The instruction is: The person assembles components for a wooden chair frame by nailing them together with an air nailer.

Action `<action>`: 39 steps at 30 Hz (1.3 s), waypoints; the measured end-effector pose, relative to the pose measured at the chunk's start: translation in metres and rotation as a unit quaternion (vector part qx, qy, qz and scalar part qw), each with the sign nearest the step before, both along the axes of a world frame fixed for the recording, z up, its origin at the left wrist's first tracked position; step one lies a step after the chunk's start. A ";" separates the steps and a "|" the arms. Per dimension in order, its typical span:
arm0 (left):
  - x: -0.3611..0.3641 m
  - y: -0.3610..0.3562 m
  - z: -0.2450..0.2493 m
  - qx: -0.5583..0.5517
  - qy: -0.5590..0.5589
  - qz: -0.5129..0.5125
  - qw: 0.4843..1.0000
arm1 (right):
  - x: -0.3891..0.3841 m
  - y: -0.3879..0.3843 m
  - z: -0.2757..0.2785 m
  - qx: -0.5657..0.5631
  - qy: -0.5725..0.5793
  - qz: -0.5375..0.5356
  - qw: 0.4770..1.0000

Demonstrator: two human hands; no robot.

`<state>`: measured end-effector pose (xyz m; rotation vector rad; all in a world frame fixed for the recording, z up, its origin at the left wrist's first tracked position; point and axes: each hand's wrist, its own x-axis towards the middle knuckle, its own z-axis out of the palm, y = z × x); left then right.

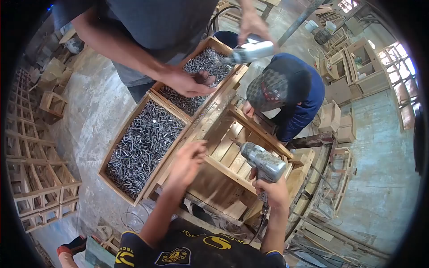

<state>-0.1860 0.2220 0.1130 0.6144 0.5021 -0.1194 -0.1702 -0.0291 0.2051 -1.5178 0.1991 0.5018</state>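
My right hand [271,188] grips a pneumatic screwdriver [264,162] with a grey, worn body; a hose runs down from its handle. The tool is above a wooden crate [219,183] with slatted boards inside, its nose pointing left. My left hand [190,161] is over the crate's left edge, beside the screw trays, with fingers curled together; whatever is between them is too small to make out. Left of it, a wooden tray [117,190] holds many loose screws [145,143]. A second compartment behind it holds more screws [208,62].
Across the bench, a standing person reaches one hand [190,82] over the far screws and holds another power driver [252,51]. Another person in a cap [286,82] bends close to the crate's far side. Wooden frames [38,178] are stacked at left; crates [330,116] stand at right.
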 end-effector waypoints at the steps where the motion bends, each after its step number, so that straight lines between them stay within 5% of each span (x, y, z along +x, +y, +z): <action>1: 0.015 -0.023 -0.015 -0.035 0.011 -0.008 0.999 | 0.002 -0.004 0.005 -0.007 0.005 0.003 1.000; 7: 0.087 -0.107 -0.060 -0.265 -0.018 -0.054 0.963 | 0.034 -0.022 0.015 -0.079 0.022 0.006 0.997; 13: 0.129 -0.120 -0.090 -0.218 0.043 -0.122 0.967 | 0.078 -0.027 0.002 -0.173 0.032 0.034 0.984; 16: 0.151 -0.131 -0.157 -0.299 -0.042 -0.133 0.944 | 0.104 -0.028 -0.006 -0.176 0.053 0.066 0.981; 18: 0.164 -0.126 -0.160 -0.287 -0.045 -0.151 0.945 | 0.124 -0.031 -0.017 -0.184 0.051 0.099 0.977; 22: 0.193 -0.149 -0.181 -0.411 -0.033 -0.034 0.910 | 0.157 -0.024 -0.045 -0.180 0.019 0.104 0.978; 26: 0.222 -0.164 -0.158 -0.388 0.037 0.123 0.913 | 0.192 -0.012 -0.068 -0.226 0.002 0.116 0.967; 39: 0.233 -0.168 -0.185 -0.435 -0.003 0.152 0.887 | 0.246 0.024 -0.057 -0.303 0.043 0.202 0.930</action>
